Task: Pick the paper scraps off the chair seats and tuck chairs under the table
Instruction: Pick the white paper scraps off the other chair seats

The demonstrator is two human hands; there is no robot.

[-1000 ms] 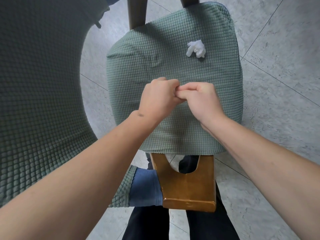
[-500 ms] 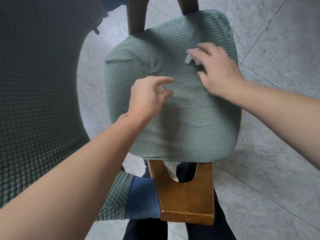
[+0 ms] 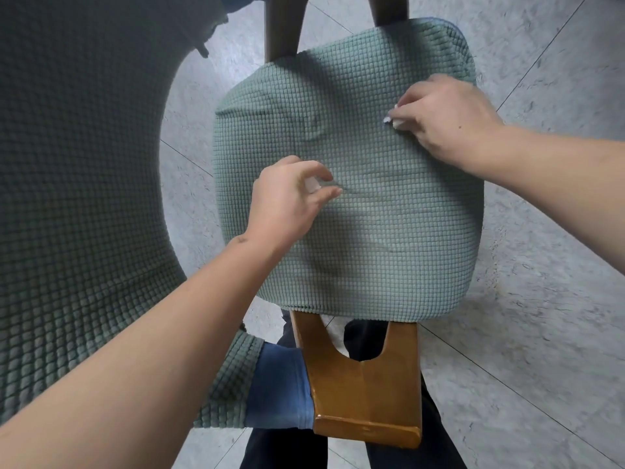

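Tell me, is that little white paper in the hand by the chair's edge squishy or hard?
Probably squishy: the paper scrap looks crumpled and mostly vanishes inside the right hand. Likely very light too, since a fingertip pinch lifts it. It shouldn't roll far on the bumpy seat cover.

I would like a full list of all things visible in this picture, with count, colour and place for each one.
chair seat: one, green textured cover, centre
paper scrap: one, white, in right hand's fingers over the seat
smaller scrap: one, whitish, inside left hand
wooden chair back: one, brown, bottom centre
second chair cover: one, green, left side
floor: grey tiles
left hand: one, over the seat
right hand: one, upper right
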